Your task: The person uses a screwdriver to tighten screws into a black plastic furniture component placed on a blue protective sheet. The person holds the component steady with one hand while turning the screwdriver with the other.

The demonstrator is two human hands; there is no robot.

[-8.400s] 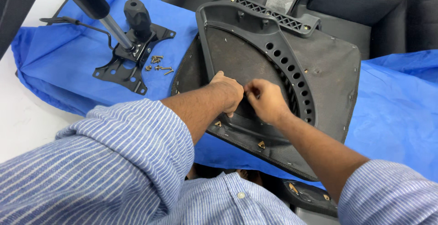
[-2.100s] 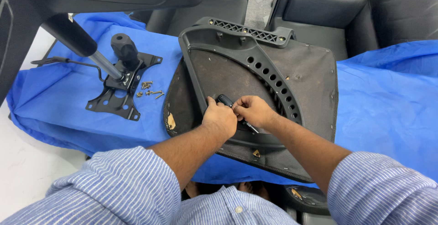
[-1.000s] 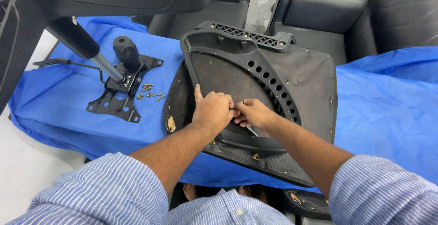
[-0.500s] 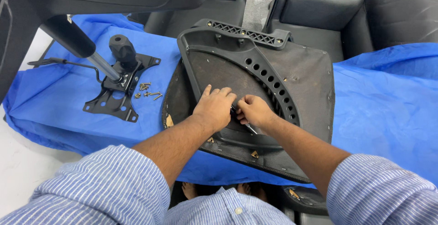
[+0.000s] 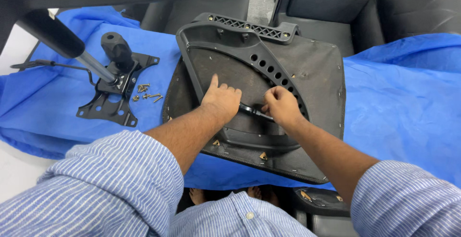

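Two hands were on the seat point(image 5: 312, 73) | left hand point(image 5: 222, 101) lay flat, open | right hand point(image 5: 281, 106) gripped a tool point(image 5: 250, 110) | screws point(image 5: 146, 93) lay by the bracket point(image 5: 115, 93) on blue cloth point(image 5: 398, 88)

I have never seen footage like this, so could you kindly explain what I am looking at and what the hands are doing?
There is no machine: a camera on a person's head looks down at their own two bare hands. The left hand rests flat on an upturned chair seat base, dark and lying on a blue cloth. The right hand has its grip on a small black tool against the seat's plastic frame. To the left lie a black metal chair mechanism and loose screws. Striped sleeves fill the foreground.
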